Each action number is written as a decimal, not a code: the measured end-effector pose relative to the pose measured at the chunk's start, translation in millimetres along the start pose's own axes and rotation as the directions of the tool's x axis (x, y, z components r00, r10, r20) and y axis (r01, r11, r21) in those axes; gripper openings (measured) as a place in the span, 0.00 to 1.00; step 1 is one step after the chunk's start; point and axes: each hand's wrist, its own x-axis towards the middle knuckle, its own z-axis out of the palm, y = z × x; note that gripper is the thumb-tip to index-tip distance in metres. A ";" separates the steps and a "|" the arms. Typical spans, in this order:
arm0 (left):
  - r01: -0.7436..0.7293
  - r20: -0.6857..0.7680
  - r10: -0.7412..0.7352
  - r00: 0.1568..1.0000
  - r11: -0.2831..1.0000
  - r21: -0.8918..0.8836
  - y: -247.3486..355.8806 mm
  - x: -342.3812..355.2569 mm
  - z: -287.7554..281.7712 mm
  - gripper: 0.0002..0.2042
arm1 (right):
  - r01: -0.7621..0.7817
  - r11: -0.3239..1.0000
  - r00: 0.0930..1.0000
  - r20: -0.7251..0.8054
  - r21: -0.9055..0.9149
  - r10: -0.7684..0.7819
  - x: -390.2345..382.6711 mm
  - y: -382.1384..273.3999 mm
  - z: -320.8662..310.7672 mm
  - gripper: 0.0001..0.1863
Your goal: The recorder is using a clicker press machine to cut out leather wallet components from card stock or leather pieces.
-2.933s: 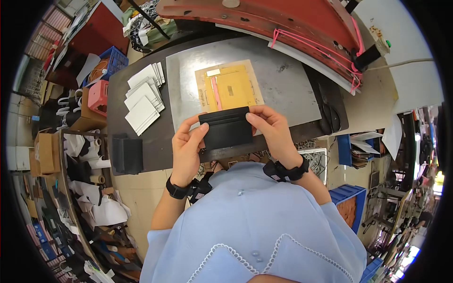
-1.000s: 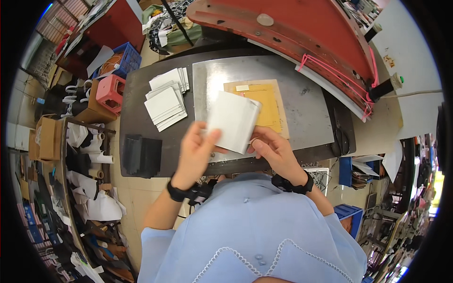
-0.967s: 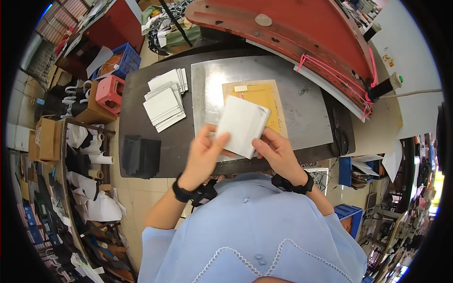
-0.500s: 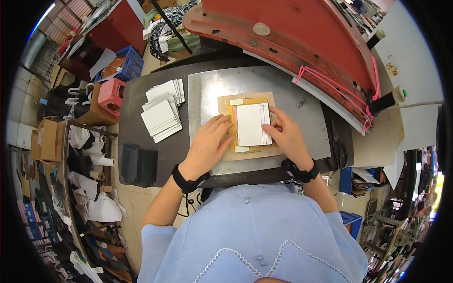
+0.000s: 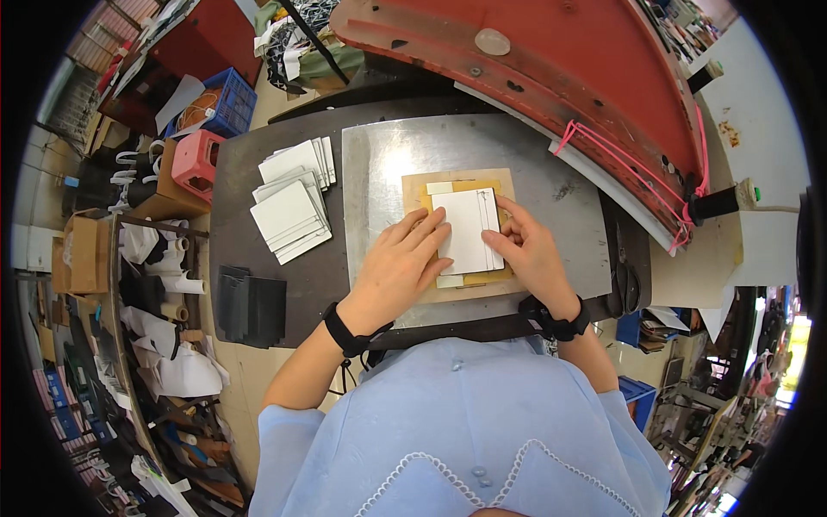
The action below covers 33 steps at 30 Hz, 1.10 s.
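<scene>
Panel, between left fingers and right fingers, left contact unclear

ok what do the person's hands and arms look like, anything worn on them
The left hand and right hand are ungloved. Each wrist has a black strap with a dark module; a thin dark cable shows near the left one. The sleeves are light blue and short.

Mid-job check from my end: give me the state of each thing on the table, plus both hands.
White piece: flat on the yellow board
Yellow board: partly covered
Left hand: extended, touching the white piece's left side
Right hand: at its right edge, thumb on top
Other white pieces: fanned, overlapping
Black pieces: bunched together
Metal plate: lying flat
</scene>
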 end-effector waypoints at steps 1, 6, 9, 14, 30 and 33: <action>-0.004 0.003 0.004 1.000 1.000 0.011 -0.4 -0.5 0.5 0.22 | 0.001 1.000 1.000 0.002 -0.007 -0.001 0.4 -0.3 -0.3 0.31; -0.016 0.012 0.016 1.000 1.000 0.017 -1.8 -1.3 -0.3 0.22 | 0.003 1.000 1.000 0.020 0.013 -0.003 2.3 5.0 -0.1 0.31; -0.039 0.006 0.039 0.999 0.999 0.013 -3.0 1.3 -2.0 0.21 | 0.013 1.000 1.000 0.021 0.005 -0.014 2.9 5.5 -0.2 0.31; -0.116 -0.006 0.116 0.993 0.993 0.026 -8.1 7.8 0.5 0.18 | 0.030 0.999 1.000 -0.004 -0.037 -0.030 0.4 3.0 1.6 0.31; -0.121 -0.017 0.121 0.993 0.993 -0.010 -15.7 6.3 7.0 0.20 | 0.059 0.998 0.998 0.010 -0.038 -0.058 1.2 7.1 2.1 0.31; -0.103 -0.002 0.103 0.995 0.994 -0.031 -16.4 5.5 5.5 0.22 | 0.068 0.996 0.998 0.008 -0.062 -0.067 0.5 3.7 2.3 0.32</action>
